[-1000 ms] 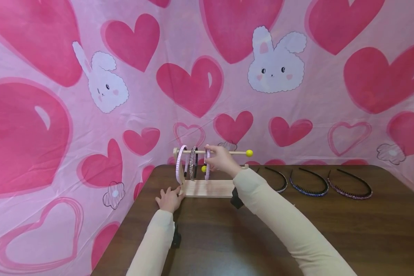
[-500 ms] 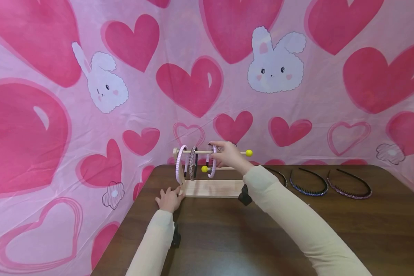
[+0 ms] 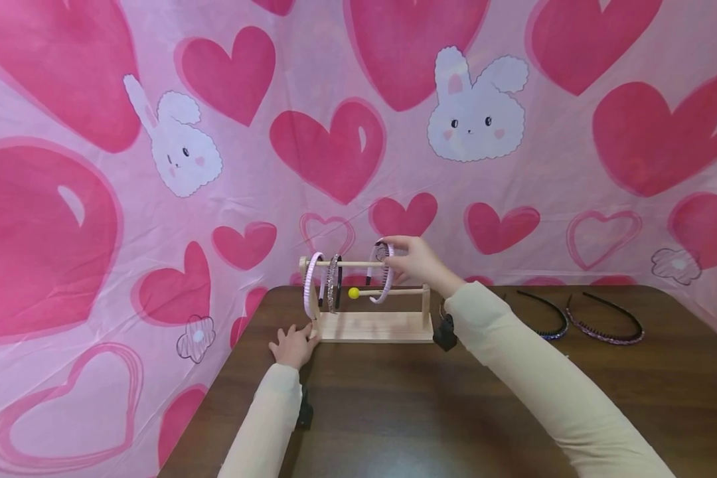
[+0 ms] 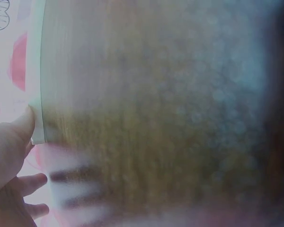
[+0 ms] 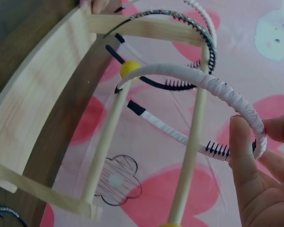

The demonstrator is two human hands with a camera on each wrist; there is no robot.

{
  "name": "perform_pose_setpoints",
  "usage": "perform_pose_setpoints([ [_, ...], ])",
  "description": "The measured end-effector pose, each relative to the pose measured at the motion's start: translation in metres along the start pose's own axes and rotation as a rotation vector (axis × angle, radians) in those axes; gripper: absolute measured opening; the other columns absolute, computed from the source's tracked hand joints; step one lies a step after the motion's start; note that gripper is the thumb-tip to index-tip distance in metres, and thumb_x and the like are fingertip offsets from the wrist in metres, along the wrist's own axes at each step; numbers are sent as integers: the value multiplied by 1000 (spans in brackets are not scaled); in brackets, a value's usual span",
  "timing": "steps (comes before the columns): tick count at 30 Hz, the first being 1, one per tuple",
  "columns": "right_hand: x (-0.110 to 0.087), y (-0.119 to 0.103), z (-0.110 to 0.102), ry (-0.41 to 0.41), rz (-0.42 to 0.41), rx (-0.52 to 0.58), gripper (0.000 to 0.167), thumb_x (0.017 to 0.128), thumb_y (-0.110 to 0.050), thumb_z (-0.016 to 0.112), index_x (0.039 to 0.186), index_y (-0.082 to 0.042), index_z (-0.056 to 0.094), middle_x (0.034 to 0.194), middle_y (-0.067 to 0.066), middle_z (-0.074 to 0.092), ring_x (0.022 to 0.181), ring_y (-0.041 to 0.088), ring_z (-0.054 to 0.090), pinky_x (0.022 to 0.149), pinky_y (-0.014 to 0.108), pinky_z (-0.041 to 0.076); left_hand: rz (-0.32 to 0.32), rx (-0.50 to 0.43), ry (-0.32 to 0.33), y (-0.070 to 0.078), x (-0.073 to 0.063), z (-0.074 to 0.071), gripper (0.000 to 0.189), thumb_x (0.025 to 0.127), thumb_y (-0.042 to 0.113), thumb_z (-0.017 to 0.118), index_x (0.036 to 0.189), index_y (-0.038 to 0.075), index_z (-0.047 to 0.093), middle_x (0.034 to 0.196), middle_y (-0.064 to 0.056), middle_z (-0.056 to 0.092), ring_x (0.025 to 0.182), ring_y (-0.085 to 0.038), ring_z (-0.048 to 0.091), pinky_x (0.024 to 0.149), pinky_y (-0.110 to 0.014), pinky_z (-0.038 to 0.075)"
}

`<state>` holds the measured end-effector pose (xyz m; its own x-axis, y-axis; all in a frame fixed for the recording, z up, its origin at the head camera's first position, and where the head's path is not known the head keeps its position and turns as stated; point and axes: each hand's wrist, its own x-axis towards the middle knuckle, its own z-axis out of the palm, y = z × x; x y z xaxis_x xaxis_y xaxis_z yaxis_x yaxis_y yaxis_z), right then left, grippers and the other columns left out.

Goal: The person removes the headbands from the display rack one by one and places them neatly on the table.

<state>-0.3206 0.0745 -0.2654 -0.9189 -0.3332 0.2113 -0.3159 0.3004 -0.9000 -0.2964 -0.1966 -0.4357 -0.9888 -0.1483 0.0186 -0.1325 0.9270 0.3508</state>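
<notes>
My right hand (image 3: 418, 261) pinches the curved top of a pale pink wrapped headband (image 3: 386, 291) with comb teeth. The upper rod (image 3: 358, 264) of a wooden rack passes between the headband's two arms, as the right wrist view shows. Farther left on that rod hang another pale pink headband (image 3: 308, 292) and a sparkly one (image 3: 332, 287) beside a black band. My left hand (image 3: 293, 346) touches the left end of the rack's base (image 3: 370, 327), fingers spread. In the left wrist view the thumb (image 4: 24, 124) lies against the base's edge.
A lower rod with a yellow ball (image 3: 354, 293) runs from the rack's right post (image 3: 426, 305). To the right on the brown table (image 3: 394, 405) lie a blue headband (image 3: 552, 332) and a purplish one (image 3: 624, 340). Heart-patterned pink cloth (image 3: 394, 166) hangs behind.
My right hand has moved right and slightly up along the upper rod with the pale pink headband, away from the others hanging there. The left hand stays in place.
</notes>
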Motion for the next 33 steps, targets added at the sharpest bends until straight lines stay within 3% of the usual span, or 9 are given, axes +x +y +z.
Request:
perform_pose_setpoints([
  [5,-5,-1,-13,28,-13,-2,48,85,1,56,132,4,46,116,30,54,54,17,61,54,34,53,-1,11,-9,-1,1,1,52,91,39,55,135,12,48,136,-28,37,126,-52,20,93,-68,16],
  [10,-12,1,-25,49,12,21,48,87,0,56,133,1,46,124,27,50,56,17,61,56,33,53,-7,12,-15,-1,1,0,52,91,39,55,135,12,48,137,-28,36,126,-53,19,93,-68,16],
  [17,-23,7,-40,72,22,52,48,88,-2,56,134,-1,46,131,25,44,62,25,62,64,44,52,0,18,-10,0,0,-1,52,91,39,55,135,12,48,136,-28,37,125,-52,20,92,-68,17],
  [21,-28,10,-49,93,46,61,50,88,-4,59,136,-2,44,132,24,43,61,20,62,69,46,51,-1,13,-11,0,0,0,52,91,39,55,135,12,48,136,-28,37,126,-53,19,92,-68,16],
  [28,-36,14,-65,120,22,51,51,88,-6,59,136,-1,43,132,25,42,63,19,64,62,36,53,-3,11,-15,0,0,0,52,91,39,55,135,12,48,136,-28,37,126,-53,19,93,-68,15],
  [33,-44,18,-75,125,2,46,51,88,-3,57,136,3,41,131,26,42,62,16,63,61,36,53,-1,18,-17,0,1,-1,52,91,39,55,135,12,48,136,-28,36,126,-53,19,93,-69,15],
])
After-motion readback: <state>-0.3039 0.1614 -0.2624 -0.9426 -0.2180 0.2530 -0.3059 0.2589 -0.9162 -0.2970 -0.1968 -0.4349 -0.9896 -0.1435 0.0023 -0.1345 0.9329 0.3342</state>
